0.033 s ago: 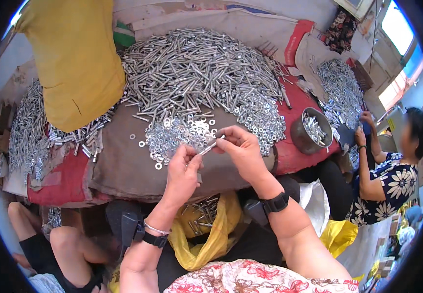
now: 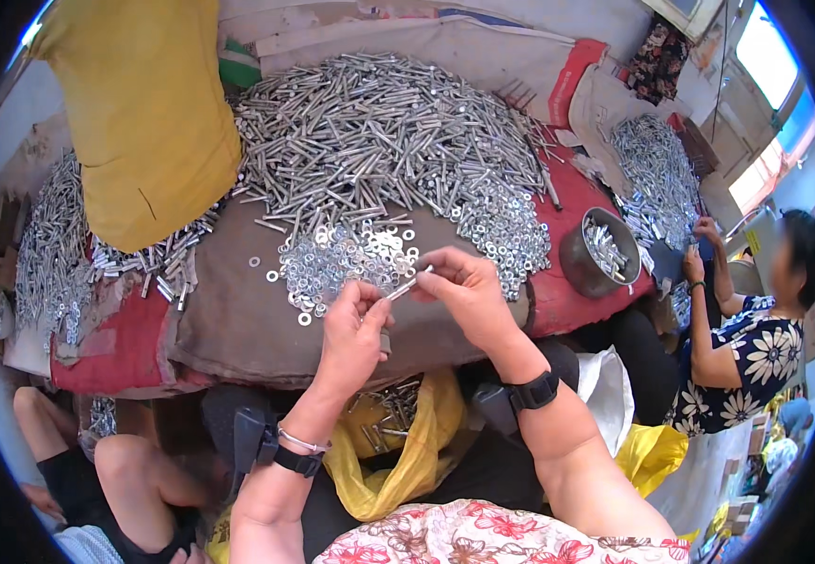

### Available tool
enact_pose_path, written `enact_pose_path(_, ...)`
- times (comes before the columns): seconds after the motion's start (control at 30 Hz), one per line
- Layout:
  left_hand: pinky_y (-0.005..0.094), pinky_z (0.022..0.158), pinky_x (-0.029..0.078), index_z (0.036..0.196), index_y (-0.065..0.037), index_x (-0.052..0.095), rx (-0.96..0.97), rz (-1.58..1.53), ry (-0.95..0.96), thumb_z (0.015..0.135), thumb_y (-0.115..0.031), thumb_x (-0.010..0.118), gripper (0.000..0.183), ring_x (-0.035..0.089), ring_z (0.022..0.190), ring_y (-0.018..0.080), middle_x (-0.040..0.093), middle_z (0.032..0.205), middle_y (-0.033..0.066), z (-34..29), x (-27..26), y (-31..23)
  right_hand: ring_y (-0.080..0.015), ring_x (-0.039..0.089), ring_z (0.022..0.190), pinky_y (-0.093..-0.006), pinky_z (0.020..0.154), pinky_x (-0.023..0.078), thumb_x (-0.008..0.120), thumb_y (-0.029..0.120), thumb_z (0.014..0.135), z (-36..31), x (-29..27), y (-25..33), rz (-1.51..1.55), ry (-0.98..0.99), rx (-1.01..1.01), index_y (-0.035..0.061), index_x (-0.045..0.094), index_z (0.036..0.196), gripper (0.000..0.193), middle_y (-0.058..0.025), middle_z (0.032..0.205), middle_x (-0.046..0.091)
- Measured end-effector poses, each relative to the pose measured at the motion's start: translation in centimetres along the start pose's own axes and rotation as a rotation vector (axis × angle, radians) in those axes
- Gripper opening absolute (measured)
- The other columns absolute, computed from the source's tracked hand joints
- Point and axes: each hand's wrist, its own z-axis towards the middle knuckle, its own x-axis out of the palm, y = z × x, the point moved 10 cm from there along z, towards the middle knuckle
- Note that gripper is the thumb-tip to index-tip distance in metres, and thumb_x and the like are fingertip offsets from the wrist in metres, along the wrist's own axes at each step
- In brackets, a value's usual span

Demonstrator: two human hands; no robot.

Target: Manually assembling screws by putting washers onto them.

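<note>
Cloth-covered surface [image 2: 229, 324] holds loose washers [image 2: 332, 268], and over its near side left hand [image 2: 356, 324] and right hand [image 2: 467, 285] pinch a metal pin [image 2: 401, 289] near opposite ends, probably light, rigid, tough, maybe slick, so best gripped firmly around its sides.
</note>
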Motion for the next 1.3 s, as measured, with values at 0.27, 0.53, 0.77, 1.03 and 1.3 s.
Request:
enact_pose_path(0.27,0.0154,0.037,0.035,0.101,-0.006,0.053,-0.193,-0.615,0.064,0.097,-0.019,0.059,0.015,0.045,0.043,0.0041,0.059,0.073,0.0028,-0.4,0.8,2.7,-0.0119,0.066,0.07,-0.0242,0.064,0.051,0.064,0.01,0.091,-1.5,2.6,-0.8,-0.348,0.313,0.055,-0.0026,0.066,0.092,0.013,-0.0081,0.081,0.07)
enact_pose_path(0.53,0.0164,0.035,0.038,0.098,-0.007,0.05,-0.25,-0.768,0.164,0.098,-0.024,0.057,0.019,0.051,0.042,0.0073,0.067,0.08,0.0104,-1.5,2.8,1.4,-0.0276,0.062,0.076,-0.0387,0.067,0.048,0.065,0.006,0.079,1.3,1.8,3.8,-1.153,-0.072,-0.695,0.0058,0.065,0.084,0.006,-0.0106,0.079,0.06)
enact_pose_path(0.77,0.0162,0.033,0.033,0.094,-0.007,0.047,-0.214,-0.393,0.183,0.097,-0.026,0.058,0.022,0.046,0.038,0.0046,0.063,0.069,0.0061,-1.6,2.3,2.1,-0.0275,0.061,0.07,-0.037,0.067,0.049,0.066,0.003,0.079,1.4,1.9,3.4,-1.158,-0.099,-0.735,0.006,0.066,0.089,0.011,-0.0097,0.077,0.061)
enact_pose_path(1.03,0.0162,0.035,0.03,0.089,-0.008,0.056,-0.163,-0.243,0.182,0.095,-0.025,0.063,0.019,0.044,0.041,0.0007,0.06,0.062,0.0001,-1.6,1.7,1.4,-0.0294,0.065,0.07,-0.0344,0.06,0.051,0.066,-0.003,0.078,-2.6,3.7,4.2,-0.616,0.08,-0.6,0.0012,0.066,0.095,0.018,-0.0126,0.079,0.065)
enact_pose_path(1.3,0.0167,0.036,0.033,0.086,-0.006,0.06,-0.193,-0.195,0.173,0.093,-0.024,0.066,0.02,0.046,0.046,0.0004,0.06,0.062,-0.0016,-1.7,1.2,1.6,-0.0303,0.063,0.068,-0.0377,0.059,0.051,0.066,-0.004,0.075,-4.0,4.8,5.3,-0.802,0.103,-0.793,0.0027,0.066,0.097,0.023,-0.0116,0.076,0.064)
